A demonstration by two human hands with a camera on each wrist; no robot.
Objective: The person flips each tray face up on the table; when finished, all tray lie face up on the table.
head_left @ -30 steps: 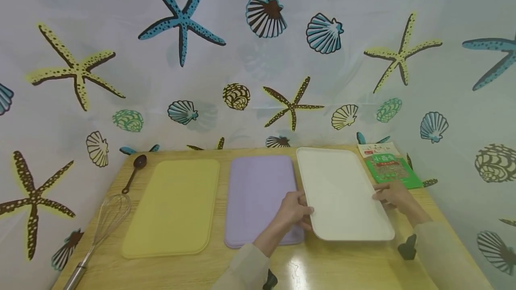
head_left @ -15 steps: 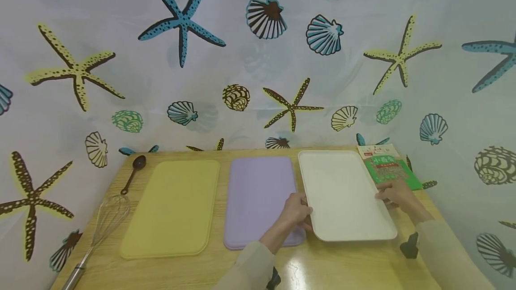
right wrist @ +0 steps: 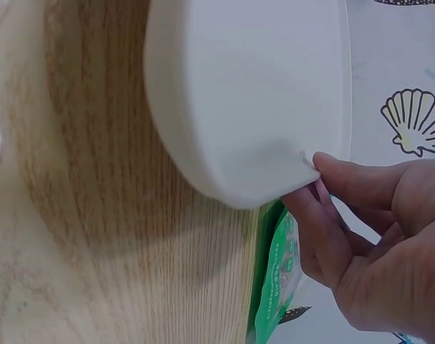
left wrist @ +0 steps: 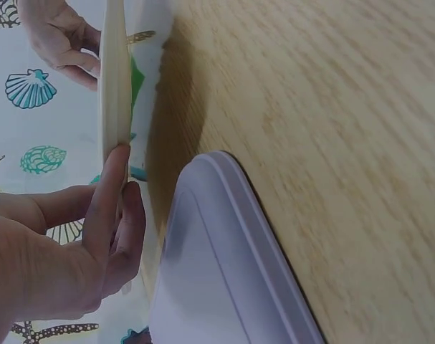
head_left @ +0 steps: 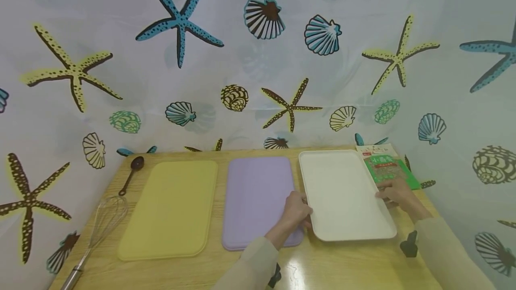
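A white rectangular tray (head_left: 348, 196) is held a little above the wooden table at the right, its shadow falling on the wood. My left hand (head_left: 297, 209) grips the tray's left edge, fingers underneath, as the left wrist view shows. Across from it, my right hand (head_left: 397, 195) pinches the right edge between thumb and fingers; the right wrist view shows thumb on top. Just left of the tray lies a purple tray (head_left: 258, 200), partly covered by my left hand and forearm. Behind my right hand is a green seed packet (head_left: 384, 169).
A yellow tray (head_left: 171, 209) lies left of the purple one. Along the table's left side are a dark spoon (head_left: 131, 176) and a wire whisk (head_left: 94, 238). A curtain (head_left: 238, 66) printed with starfish and shells hangs behind and beside the wooden table (head_left: 173, 276).
The white tray, with both hands on it, has shifted slightly right over the last second. In the last half second it has hardly moved. The grips look the same.
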